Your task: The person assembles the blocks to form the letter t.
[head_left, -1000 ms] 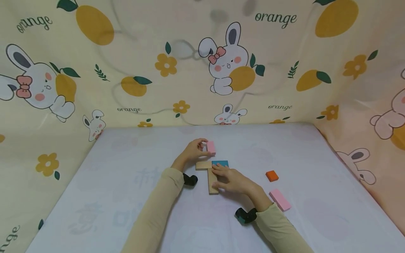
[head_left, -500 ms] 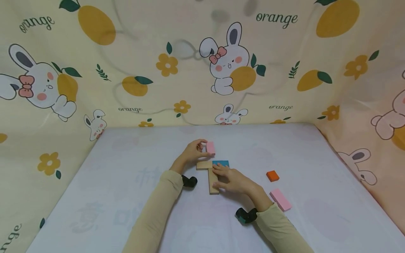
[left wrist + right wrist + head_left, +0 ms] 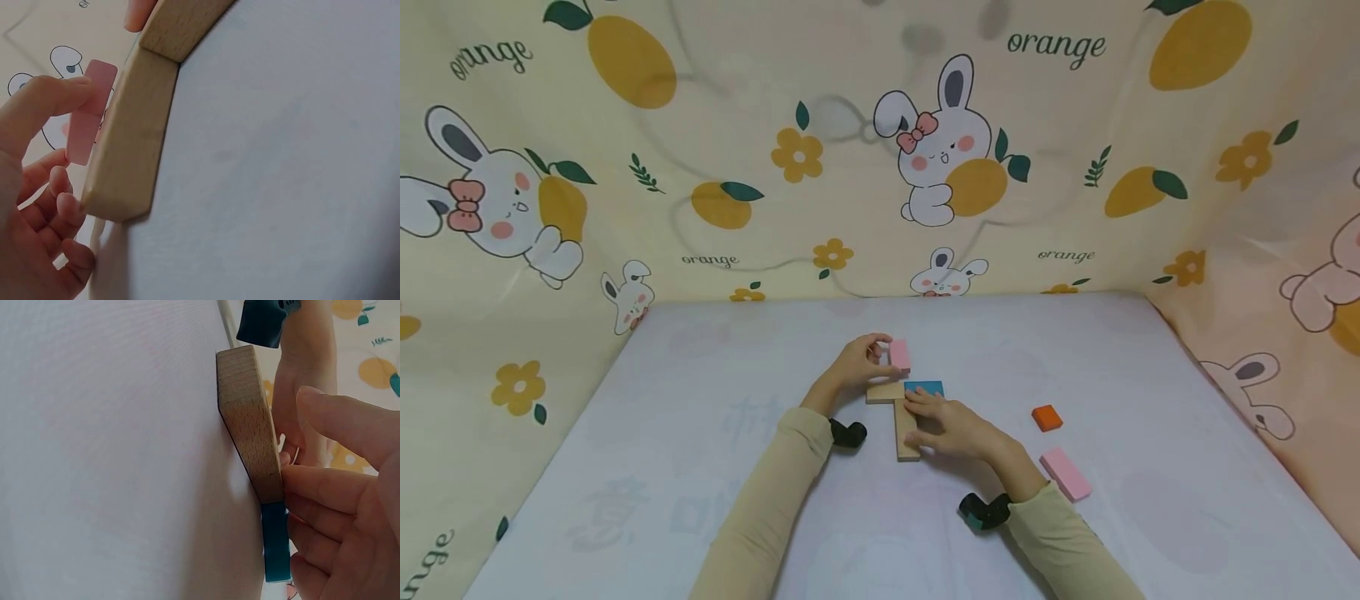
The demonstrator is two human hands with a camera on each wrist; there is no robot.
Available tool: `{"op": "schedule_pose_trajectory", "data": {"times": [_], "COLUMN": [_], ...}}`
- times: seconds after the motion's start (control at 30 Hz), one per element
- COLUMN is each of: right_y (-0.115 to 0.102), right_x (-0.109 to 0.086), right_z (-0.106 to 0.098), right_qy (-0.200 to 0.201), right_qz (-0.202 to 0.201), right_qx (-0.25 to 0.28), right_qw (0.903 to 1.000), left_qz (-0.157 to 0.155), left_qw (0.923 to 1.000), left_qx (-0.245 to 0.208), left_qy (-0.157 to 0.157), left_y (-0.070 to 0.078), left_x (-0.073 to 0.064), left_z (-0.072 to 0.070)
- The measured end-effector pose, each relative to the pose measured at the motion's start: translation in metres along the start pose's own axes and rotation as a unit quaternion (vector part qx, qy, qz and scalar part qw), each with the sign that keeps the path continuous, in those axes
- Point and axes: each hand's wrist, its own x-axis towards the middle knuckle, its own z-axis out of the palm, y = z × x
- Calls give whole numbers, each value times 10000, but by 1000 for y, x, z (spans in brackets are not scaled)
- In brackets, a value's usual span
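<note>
In the head view my left hand (image 3: 856,362) pinches a pink block (image 3: 899,356) by its ends, just beyond a group of blocks lying on the table. The left wrist view shows the thumb on one end of that pink block (image 3: 91,115) and a fingertip at the other. A short plain wooden block (image 3: 883,394) and a blue block (image 3: 929,387) lie side by side, and a longer wooden block (image 3: 907,442) extends from them toward me. My right hand (image 3: 953,427) rests with extended fingers over the blue block and the long wooden block, partly hiding both.
To the right on the white table (image 3: 700,500) lie an orange block (image 3: 1047,417) and another pink block (image 3: 1065,474). A patterned curtain (image 3: 842,167) rises behind the table and along its sides. Each wrist carries a dark camera (image 3: 985,511).
The pink block in my left hand has come slightly closer to the wooden and blue blocks. My right hand stays in place over them.
</note>
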Motion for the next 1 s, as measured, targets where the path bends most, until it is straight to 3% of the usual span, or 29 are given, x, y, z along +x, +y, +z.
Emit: {"op": "schedule_pose_trajectory", "data": {"times": [0.07,0.23,1.0], "right_y": [0,1,0], "right_x": [0,0,0], "right_z": [0,0,0], "right_qy": [-1,26,31], "right_qz": [-2,-28,22], "right_qx": [19,-24,-68], "right_qw": [10000,10000,10000], "left_qz": [-210,-401,-218], "left_qw": [9998,9991,9994], "left_qx": [-7,153,256], "left_qy": [-27,-32,-72], "left_y": [3,8,9], "left_x": [-1,-3,-5], "left_z": [1,2,4]}}
